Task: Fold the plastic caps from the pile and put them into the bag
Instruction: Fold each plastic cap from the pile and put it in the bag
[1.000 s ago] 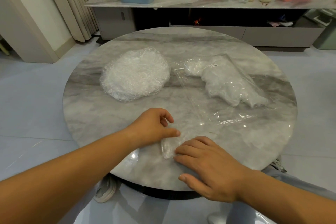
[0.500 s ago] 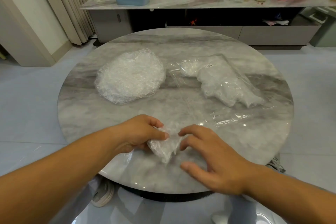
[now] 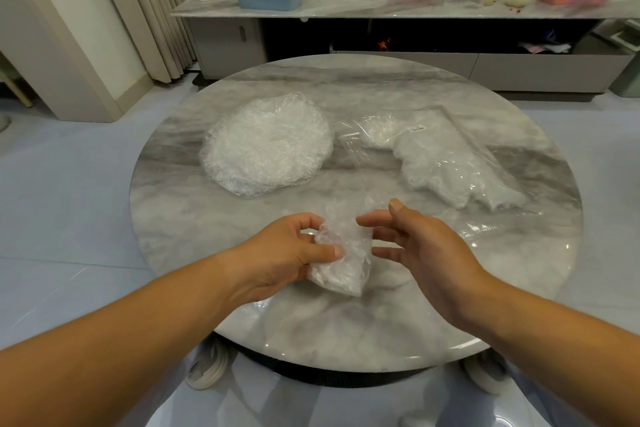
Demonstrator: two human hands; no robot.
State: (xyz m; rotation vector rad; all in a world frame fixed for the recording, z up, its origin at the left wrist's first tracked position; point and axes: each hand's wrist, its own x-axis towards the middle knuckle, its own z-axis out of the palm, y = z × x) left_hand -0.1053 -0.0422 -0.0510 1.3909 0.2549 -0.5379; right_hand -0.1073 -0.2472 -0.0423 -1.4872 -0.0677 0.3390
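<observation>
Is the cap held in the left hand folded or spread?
Folded: the cap is a compact wedge pinched in the left hand, far narrower than the round pile.

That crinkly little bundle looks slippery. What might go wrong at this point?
The folded cap is held only by the left hand, with the right hand open beside it, so the springy film may unfold. The bag lies flat on the table; its mouth may be hard to open one-handed, and pushing the cap in could slide the bag along the smooth marble.
</observation>
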